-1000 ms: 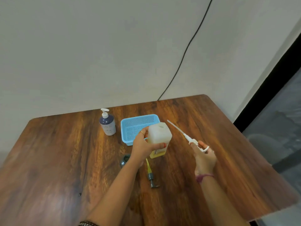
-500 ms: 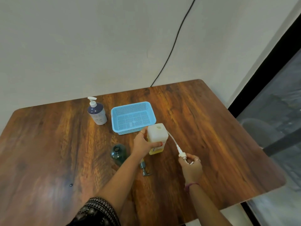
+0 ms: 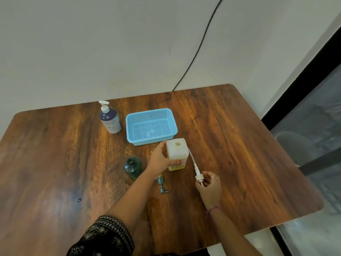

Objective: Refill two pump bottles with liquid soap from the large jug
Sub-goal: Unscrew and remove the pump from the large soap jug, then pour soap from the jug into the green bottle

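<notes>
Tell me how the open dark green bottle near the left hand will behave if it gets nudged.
The dark green translucent plastic bottle stands upright on the wooden table with its pump off, and it looks empty, so it is probably light and would slide or tip easily. Its body appears round, so it would likely roll once down. With its mouth open, any residue could spill.

Soft even light, faint sheen on table point(image 3: 230, 145), wide-angle bowing at edges, slight overall softness
</notes>
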A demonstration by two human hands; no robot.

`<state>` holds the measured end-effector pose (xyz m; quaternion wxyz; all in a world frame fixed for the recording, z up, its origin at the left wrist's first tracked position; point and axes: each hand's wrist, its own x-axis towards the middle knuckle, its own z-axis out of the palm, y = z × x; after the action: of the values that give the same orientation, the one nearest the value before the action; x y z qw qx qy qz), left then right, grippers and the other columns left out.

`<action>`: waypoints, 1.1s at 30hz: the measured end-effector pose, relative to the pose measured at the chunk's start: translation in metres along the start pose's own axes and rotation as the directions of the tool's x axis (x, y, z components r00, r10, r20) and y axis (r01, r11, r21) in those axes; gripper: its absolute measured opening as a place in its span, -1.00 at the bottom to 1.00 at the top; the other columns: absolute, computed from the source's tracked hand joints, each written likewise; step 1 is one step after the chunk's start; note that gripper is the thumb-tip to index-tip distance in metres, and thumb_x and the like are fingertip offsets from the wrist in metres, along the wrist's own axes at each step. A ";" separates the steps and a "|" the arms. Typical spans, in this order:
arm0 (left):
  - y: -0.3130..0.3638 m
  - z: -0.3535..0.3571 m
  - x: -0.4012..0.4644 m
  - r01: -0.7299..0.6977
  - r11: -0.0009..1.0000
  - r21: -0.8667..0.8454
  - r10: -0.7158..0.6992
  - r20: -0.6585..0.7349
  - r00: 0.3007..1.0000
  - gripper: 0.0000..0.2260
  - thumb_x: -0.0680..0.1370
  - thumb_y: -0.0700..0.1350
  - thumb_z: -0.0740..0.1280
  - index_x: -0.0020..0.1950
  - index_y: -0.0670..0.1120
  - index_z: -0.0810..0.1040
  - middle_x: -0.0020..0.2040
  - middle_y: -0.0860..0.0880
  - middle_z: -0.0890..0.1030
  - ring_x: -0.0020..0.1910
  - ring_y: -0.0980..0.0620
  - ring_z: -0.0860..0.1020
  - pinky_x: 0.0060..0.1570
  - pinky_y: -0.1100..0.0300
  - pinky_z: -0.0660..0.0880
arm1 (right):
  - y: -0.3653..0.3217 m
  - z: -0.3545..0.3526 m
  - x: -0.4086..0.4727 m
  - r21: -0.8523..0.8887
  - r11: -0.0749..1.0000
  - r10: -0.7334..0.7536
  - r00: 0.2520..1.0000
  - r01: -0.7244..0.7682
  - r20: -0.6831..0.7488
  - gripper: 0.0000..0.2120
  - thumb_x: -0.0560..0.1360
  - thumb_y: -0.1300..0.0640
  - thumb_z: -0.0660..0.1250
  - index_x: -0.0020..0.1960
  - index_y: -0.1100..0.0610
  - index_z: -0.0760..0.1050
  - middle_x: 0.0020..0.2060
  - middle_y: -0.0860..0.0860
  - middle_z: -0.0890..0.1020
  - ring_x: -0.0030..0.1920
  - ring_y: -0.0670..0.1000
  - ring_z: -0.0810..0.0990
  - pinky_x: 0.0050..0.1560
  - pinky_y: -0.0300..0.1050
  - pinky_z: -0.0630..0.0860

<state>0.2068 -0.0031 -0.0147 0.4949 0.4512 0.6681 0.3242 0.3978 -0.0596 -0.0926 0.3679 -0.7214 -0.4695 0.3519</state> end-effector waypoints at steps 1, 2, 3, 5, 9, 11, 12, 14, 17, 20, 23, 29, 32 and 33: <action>-0.001 0.000 -0.001 0.004 1.000 0.011 -0.004 -0.004 1.000 -0.29 0.23 -0.22 0.64 0.30 -0.02 0.43 0.23 0.06 0.53 0.28 0.02 0.46 0.23 -0.01 0.48 | 0.000 0.000 -0.001 -0.008 1.000 -0.005 1.000 0.005 0.007 -0.66 0.34 0.26 0.50 0.06 0.10 0.49 0.02 0.02 0.49 -0.02 0.03 0.56 -0.05 -0.14 0.51; -0.002 -0.001 -0.002 0.001 1.000 0.026 -0.001 -0.007 1.000 -0.29 0.24 -0.24 0.63 0.31 -0.03 0.41 0.23 0.07 0.52 0.28 0.03 0.46 0.20 0.05 0.48 | 0.000 0.001 -0.001 -0.016 1.000 -0.006 1.000 0.006 0.012 -0.65 0.34 0.26 0.50 0.07 0.12 0.50 0.02 0.03 0.49 -0.02 0.04 0.56 -0.06 -0.15 0.50; -0.002 -0.001 -0.003 0.000 0.999 0.040 0.001 -0.008 1.000 -0.30 0.25 -0.25 0.62 0.31 -0.03 0.40 0.22 0.07 0.51 0.27 0.04 0.46 0.15 0.11 0.47 | 0.000 0.001 -0.001 -0.024 1.000 -0.006 1.000 0.006 0.015 -0.64 0.34 0.26 0.51 0.09 0.14 0.50 0.03 0.02 0.48 -0.01 0.05 0.57 -0.06 -0.17 0.49; 0.000 -0.001 -0.005 -0.007 0.997 0.077 0.007 0.005 1.000 -0.25 0.26 -0.27 0.61 0.37 -0.03 0.35 0.21 0.09 0.48 0.30 0.02 0.43 0.16 0.14 0.43 | -0.001 0.001 -0.001 -0.036 0.999 -0.006 1.000 0.007 0.019 -0.60 0.33 0.27 0.52 0.12 0.17 0.50 0.03 0.01 0.46 0.00 0.07 0.57 -0.05 -0.18 0.48; 0.011 -0.010 -0.021 -0.046 0.962 0.270 0.030 0.063 0.998 0.03 0.25 -0.15 0.63 0.56 -0.12 0.08 0.48 -0.02 0.29 0.48 -0.03 0.25 0.42 0.10 0.26 | -0.005 0.001 -0.004 -0.010 1.000 -0.008 0.999 0.008 0.034 -0.55 0.35 0.18 0.53 0.18 0.17 0.47 0.06 0.00 0.44 0.06 0.07 0.55 0.01 -0.17 0.49; 0.016 -0.024 -0.033 -0.110 0.931 0.349 0.091 0.069 0.993 0.04 0.27 -0.08 0.62 0.57 -0.12 0.04 0.53 -0.07 0.22 0.50 -0.03 0.22 0.44 0.11 0.22 | -0.011 -0.002 -0.007 0.022 1.000 0.021 1.000 -0.021 0.015 -0.56 0.41 0.10 0.49 0.22 0.17 0.45 0.13 0.02 0.46 0.12 0.05 0.53 0.02 -0.20 0.46; 0.019 -0.033 -0.040 -0.155 0.917 0.367 0.141 0.065 0.988 -0.01 0.30 -0.07 0.60 0.57 -0.10 0.07 0.52 -0.06 0.25 0.49 -0.01 0.24 0.40 0.16 0.24 | -0.016 -0.004 -0.008 0.023 0.999 0.025 1.000 -0.025 -0.005 -0.56 0.42 0.08 0.48 0.24 0.17 0.45 0.17 0.05 0.47 0.15 0.03 0.51 0.04 -0.20 0.43; 0.025 -0.056 -0.053 -0.226 0.880 0.419 0.236 0.028 0.971 -0.12 0.35 -0.05 0.57 0.54 -0.06 0.16 0.47 -0.03 0.34 0.45 0.02 0.31 0.34 0.22 0.26 | -0.026 -0.008 -0.006 -0.006 1.000 -0.017 0.999 0.017 -0.033 -0.53 0.42 0.03 0.47 0.26 0.16 0.45 0.25 0.07 0.46 0.21 0.04 0.47 0.10 -0.18 0.39; 0.022 -0.091 -0.065 -0.261 0.819 0.512 0.323 -0.034 0.946 -0.18 0.37 0.02 0.54 0.52 -0.04 0.21 0.43 -0.02 0.37 0.42 0.01 0.32 0.37 0.17 0.26 | -0.044 -0.011 0.003 -0.028 0.995 -0.099 0.993 0.101 0.063 -0.40 0.38 -0.01 0.51 0.33 0.11 0.39 0.33 0.04 0.41 0.32 0.06 0.41 0.21 -0.10 0.39; 0.007 -0.113 -0.068 -0.210 0.833 0.511 0.288 -0.079 0.954 -0.10 0.34 0.10 0.55 0.54 -0.05 0.16 0.44 -0.02 0.31 0.43 0.01 0.29 0.35 0.19 0.24 | -0.062 -0.008 0.016 -0.030 0.982 -0.176 0.964 0.185 0.198 -0.26 0.32 0.00 0.56 0.40 0.06 0.31 0.39 0.03 0.34 0.37 0.06 0.36 0.28 -0.05 0.37; -0.011 -0.122 -0.070 -0.144 0.877 0.459 0.205 -0.085 0.975 0.02 0.28 0.11 0.59 0.57 -0.06 0.08 0.49 -0.03 0.22 0.47 0.01 0.22 0.38 0.18 0.22 | -0.076 0.003 0.026 -0.044 0.969 -0.222 0.939 0.241 0.263 -0.11 0.25 -0.03 0.60 0.45 0.04 0.23 0.42 0.01 0.32 0.39 0.02 0.33 0.30 -0.11 0.31; -0.046 -0.109 -0.065 0.016 0.950 0.312 0.022 -0.119 0.993 0.08 0.24 -0.01 0.64 0.57 -0.10 0.04 0.54 -0.06 0.18 0.49 -0.02 0.23 0.42 0.12 0.23 | -0.089 0.027 0.025 0.086 0.984 -0.176 0.927 0.156 0.332 0.01 0.18 0.07 0.65 0.47 0.06 0.15 0.29 -0.06 0.42 0.25 -0.07 0.40 0.18 -0.20 0.45; -0.059 -0.098 -0.059 0.028 0.961 0.276 0.018 -0.165 0.986 -0.07 0.30 -0.11 0.60 0.53 -0.13 0.14 0.46 -0.08 0.35 0.41 -0.01 0.35 0.36 0.18 0.30 | -0.091 0.038 0.020 0.119 0.982 -0.175 0.944 0.147 0.280 -0.07 0.21 0.14 0.64 0.44 0.09 0.20 0.17 -0.08 0.42 0.19 -0.08 0.41 0.05 -0.29 0.44; -0.061 -0.095 -0.058 0.015 0.967 0.256 0.033 -0.183 0.983 -0.13 0.32 -0.14 0.58 0.51 -0.12 0.19 0.41 -0.06 0.41 0.36 0.01 0.39 0.30 0.22 0.32 | -0.090 0.041 0.019 0.125 0.981 -0.177 0.946 0.147 0.273 -0.09 0.22 0.15 0.63 0.43 0.09 0.22 0.16 -0.08 0.43 0.19 -0.08 0.41 0.06 -0.27 0.44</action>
<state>0.1051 -0.0783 -0.0185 0.3667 0.4822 0.7454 0.2781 0.3313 -0.0075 -0.0380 0.3615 -0.6026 -0.5562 0.4437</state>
